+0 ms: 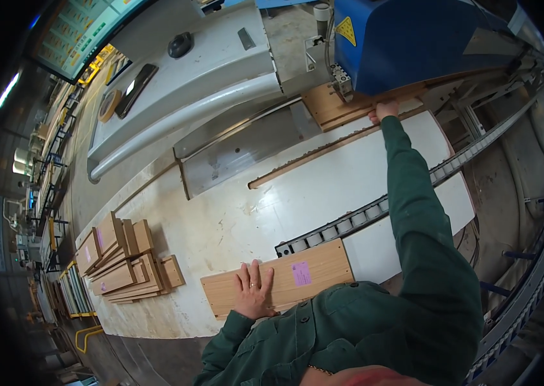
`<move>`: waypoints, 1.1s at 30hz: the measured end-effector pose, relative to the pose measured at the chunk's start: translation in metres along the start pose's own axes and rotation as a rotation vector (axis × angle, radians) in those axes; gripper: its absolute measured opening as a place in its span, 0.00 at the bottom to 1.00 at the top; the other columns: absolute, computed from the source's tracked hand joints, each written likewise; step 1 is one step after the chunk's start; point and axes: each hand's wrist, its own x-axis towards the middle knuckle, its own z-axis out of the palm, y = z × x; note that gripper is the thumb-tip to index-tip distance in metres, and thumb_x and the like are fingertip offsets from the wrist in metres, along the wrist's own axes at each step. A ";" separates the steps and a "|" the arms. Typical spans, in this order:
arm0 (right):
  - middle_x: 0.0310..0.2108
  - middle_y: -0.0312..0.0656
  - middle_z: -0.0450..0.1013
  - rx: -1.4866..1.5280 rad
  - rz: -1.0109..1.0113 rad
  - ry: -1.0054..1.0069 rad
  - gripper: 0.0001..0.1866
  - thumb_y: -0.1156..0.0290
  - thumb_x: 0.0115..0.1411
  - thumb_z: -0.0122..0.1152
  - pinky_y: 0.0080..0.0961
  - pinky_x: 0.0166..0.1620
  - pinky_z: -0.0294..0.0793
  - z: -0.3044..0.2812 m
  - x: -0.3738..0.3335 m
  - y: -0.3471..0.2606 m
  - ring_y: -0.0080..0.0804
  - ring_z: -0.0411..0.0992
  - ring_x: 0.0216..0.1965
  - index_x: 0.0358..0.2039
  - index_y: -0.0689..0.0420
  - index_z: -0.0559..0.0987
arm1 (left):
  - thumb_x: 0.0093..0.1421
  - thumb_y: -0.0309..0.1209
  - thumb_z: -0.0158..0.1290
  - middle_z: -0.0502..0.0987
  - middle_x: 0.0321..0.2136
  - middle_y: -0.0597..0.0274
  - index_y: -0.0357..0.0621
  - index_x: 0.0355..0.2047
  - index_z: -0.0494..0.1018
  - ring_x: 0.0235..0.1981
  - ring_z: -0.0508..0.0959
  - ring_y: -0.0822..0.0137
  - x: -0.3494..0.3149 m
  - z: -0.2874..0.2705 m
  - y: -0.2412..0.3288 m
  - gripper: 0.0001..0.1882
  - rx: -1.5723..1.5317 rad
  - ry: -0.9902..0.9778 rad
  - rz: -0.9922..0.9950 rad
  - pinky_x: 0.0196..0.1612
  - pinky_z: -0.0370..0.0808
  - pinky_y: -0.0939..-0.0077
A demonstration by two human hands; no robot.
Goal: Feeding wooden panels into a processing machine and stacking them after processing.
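Nearest, the left hand lies flat, fingers spread, on the labelled wooden board at the tabletop's near edge, gripping nothing; the jacket hides part of that board. Beyond it runs a roller track. Farther off, the right hand is partly curled at the edge of the far wooden board, beside the blue machine housing; whether it grips or merely presses, I cannot tell. The step seems to be guiding that board along the machine, calling for steady, even pressure clear of the housing, which conceals any working parts.
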 end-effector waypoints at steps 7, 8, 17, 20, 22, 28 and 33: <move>0.15 0.48 0.70 -0.034 -0.036 -0.032 0.10 0.76 0.53 0.43 0.20 0.13 0.69 -0.034 0.028 -0.007 0.30 0.69 0.12 0.33 0.71 0.66 | 0.21 0.47 0.65 0.35 0.57 0.41 0.55 0.57 0.42 0.56 0.36 0.35 0.000 -0.006 0.002 0.61 -0.032 -0.043 -0.019 0.51 0.41 0.37; 0.16 0.49 0.70 -0.027 -0.033 -0.031 0.11 0.77 0.53 0.43 0.20 0.13 0.69 -0.039 0.033 -0.008 0.30 0.69 0.12 0.34 0.71 0.65 | 0.21 0.47 0.65 0.35 0.57 0.41 0.55 0.57 0.42 0.56 0.36 0.35 0.000 -0.006 0.003 0.61 -0.030 -0.042 -0.025 0.51 0.41 0.37; 0.36 0.56 0.69 -0.431 -0.171 0.350 0.23 0.64 0.51 0.49 0.33 0.43 0.67 -0.098 0.122 0.028 0.44 0.68 0.39 0.41 0.71 0.67 | 0.20 0.51 0.63 0.35 0.57 0.41 0.53 0.57 0.45 0.55 0.36 0.33 0.000 -0.004 0.005 0.61 -0.001 -0.025 -0.010 0.50 0.42 0.37; 0.38 0.56 0.68 -0.426 -0.051 0.433 0.20 0.65 0.51 0.49 0.35 0.40 0.69 -0.089 0.127 0.036 0.45 0.68 0.39 0.40 0.68 0.70 | 0.19 0.54 0.61 0.36 0.57 0.41 0.53 0.56 0.47 0.55 0.38 0.34 0.002 0.000 0.001 0.61 -0.025 0.042 0.003 0.50 0.42 0.38; 0.42 0.54 0.66 -0.089 -0.072 0.457 0.20 0.69 0.49 0.50 0.32 0.48 0.63 -0.074 0.095 0.037 0.44 0.66 0.44 0.43 0.64 0.69 | 0.19 0.51 0.62 0.39 0.56 0.41 0.54 0.56 0.48 0.55 0.40 0.35 0.001 -0.005 0.002 0.60 -0.055 0.056 0.010 0.50 0.43 0.38; 0.20 0.29 0.67 -0.037 -0.239 -0.534 0.06 0.70 0.53 0.50 0.09 0.19 0.57 -0.002 -0.119 0.057 0.12 0.58 0.15 0.31 0.55 0.73 | 0.17 0.43 0.62 0.46 0.53 0.40 0.56 0.54 0.52 0.52 0.49 0.39 0.007 -0.017 0.001 0.57 -0.047 0.127 0.078 0.47 0.47 0.40; 0.23 0.41 0.71 -0.603 -0.651 -1.081 0.11 0.64 0.51 0.51 0.21 0.30 0.67 0.031 -0.272 0.070 0.31 0.68 0.24 0.25 0.58 0.76 | 0.16 0.44 0.63 0.47 0.52 0.40 0.58 0.54 0.51 0.52 0.50 0.41 -0.002 -0.009 -0.005 0.58 -0.051 0.161 0.130 0.46 0.48 0.41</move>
